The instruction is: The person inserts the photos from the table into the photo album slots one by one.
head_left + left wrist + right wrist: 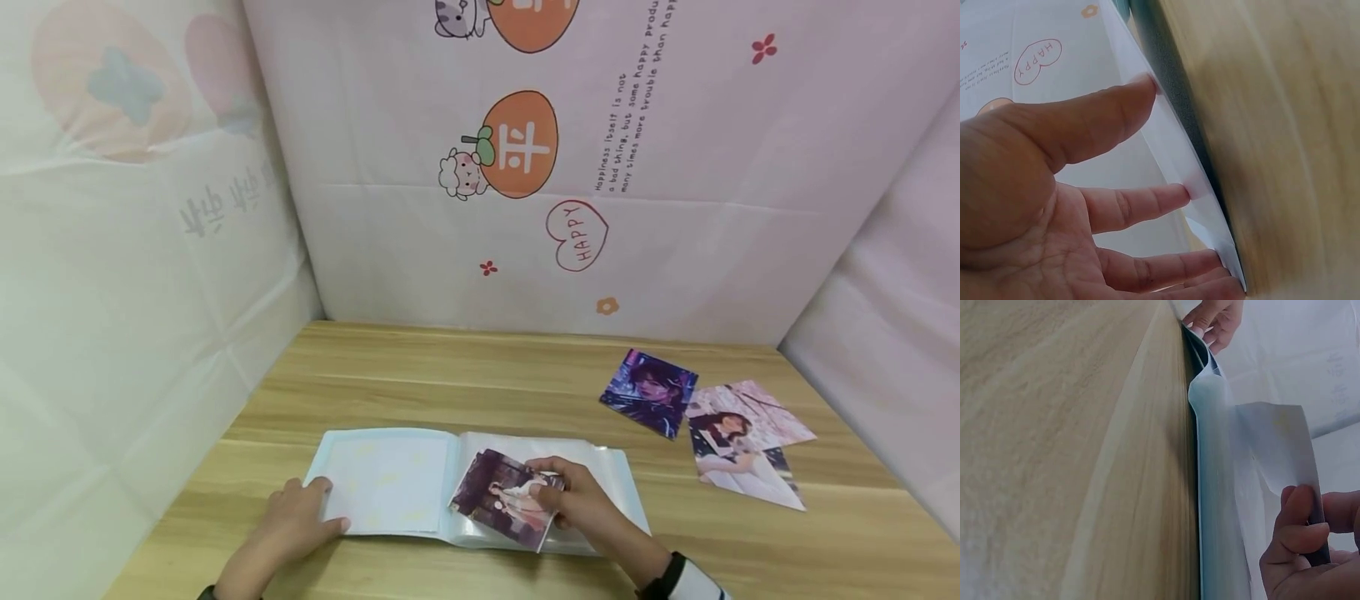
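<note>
A pale blue photo album (386, 487) lies spread on the wooden table, a white page with faint yellow marks on its left side and clear sleeves on its right. My left hand (291, 521) rests at the album's left edge, and in the left wrist view its fairly straight fingers and thumb touch the page. Over the right side, my right hand (573, 496) pinches a photo (502, 504) of a figure in light clothes against a dark background. In the right wrist view the photo's pale back (1285, 434) stands tilted above the sleeves, thumb and fingers at its edge.
Toward the back right of the table (450, 383) lies a purple-blue photo (651, 392). Beside it, a pink blossom photo (753, 412) overlaps another photo (750, 482). White printed cloth (405, 250) walls the table at the back and both sides.
</note>
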The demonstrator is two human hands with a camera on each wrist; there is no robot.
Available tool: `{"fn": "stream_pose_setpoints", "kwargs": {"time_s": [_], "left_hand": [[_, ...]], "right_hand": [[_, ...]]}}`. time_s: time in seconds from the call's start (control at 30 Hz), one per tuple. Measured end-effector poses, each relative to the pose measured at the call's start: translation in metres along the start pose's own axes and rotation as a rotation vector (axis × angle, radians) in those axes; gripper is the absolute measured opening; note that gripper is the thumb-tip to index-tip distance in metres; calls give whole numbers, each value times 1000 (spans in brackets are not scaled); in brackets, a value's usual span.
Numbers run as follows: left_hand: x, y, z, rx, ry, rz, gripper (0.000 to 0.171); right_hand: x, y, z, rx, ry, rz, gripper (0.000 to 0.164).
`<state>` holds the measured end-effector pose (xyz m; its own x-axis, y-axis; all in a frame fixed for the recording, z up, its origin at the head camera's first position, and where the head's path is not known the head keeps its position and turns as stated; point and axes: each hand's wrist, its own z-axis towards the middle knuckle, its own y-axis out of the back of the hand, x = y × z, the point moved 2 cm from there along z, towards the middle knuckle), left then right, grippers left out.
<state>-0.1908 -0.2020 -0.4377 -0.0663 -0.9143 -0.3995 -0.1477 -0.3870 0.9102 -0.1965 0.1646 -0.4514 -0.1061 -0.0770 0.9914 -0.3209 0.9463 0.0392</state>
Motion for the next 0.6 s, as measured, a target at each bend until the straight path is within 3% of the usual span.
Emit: {"fn": "stream_pose_setpoints", "kwargs": {"time_s": [0.27,0.6], "left_hand": [[-2,3,1,-5,-15,21,60],[-3,1,0,9,2,16,61]], "right_hand": [[4,-7,11,14,-4,7,45],[4,-1,11,10,-24,69,44]]}}
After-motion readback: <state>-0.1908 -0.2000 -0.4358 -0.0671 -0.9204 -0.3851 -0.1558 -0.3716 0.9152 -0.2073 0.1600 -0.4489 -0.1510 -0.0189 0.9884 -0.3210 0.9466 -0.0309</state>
